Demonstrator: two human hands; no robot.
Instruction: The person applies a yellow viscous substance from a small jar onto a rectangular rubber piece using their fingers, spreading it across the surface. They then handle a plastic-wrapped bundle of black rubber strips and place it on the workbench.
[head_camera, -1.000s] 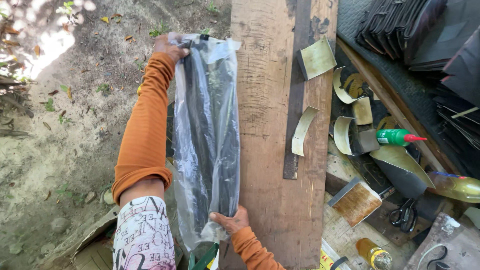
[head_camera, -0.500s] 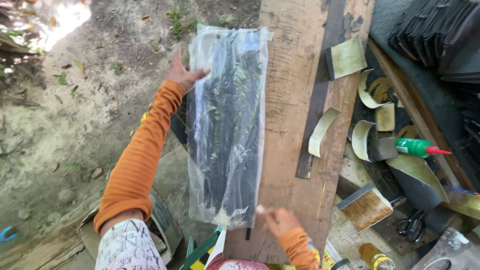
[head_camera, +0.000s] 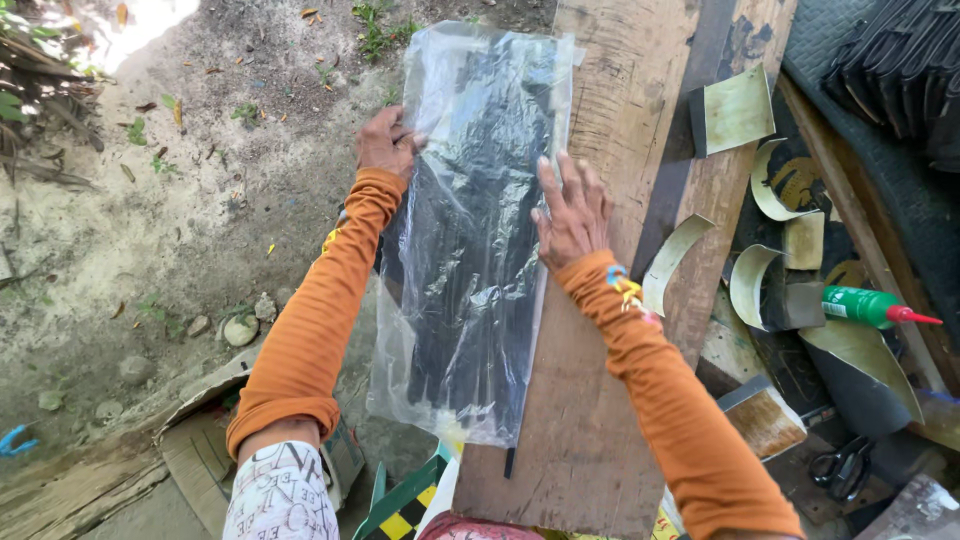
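Observation:
A long clear plastic bag (head_camera: 470, 230) holding dark black strips lies along the left edge of a worn wooden plank (head_camera: 610, 330). My left hand (head_camera: 385, 143) grips the bag's left edge near its far end. My right hand (head_camera: 572, 210) lies flat with fingers spread on the bag's right side, pressing it against the plank. Both arms wear orange sleeves. The bag's near end hangs just past the plank's edge.
Curled pale cut strips (head_camera: 735, 110) and dark sheet scraps lie right of the plank. A green tube with a red tip (head_camera: 868, 306), a block brush (head_camera: 765, 418) and scissors (head_camera: 842, 465) sit at the right. Bare dirt ground is at the left, cardboard (head_camera: 195, 440) below.
My right hand has moved from the bag's near end up to its middle right side and now lies flat on it. My left hand stays on the far left edge.

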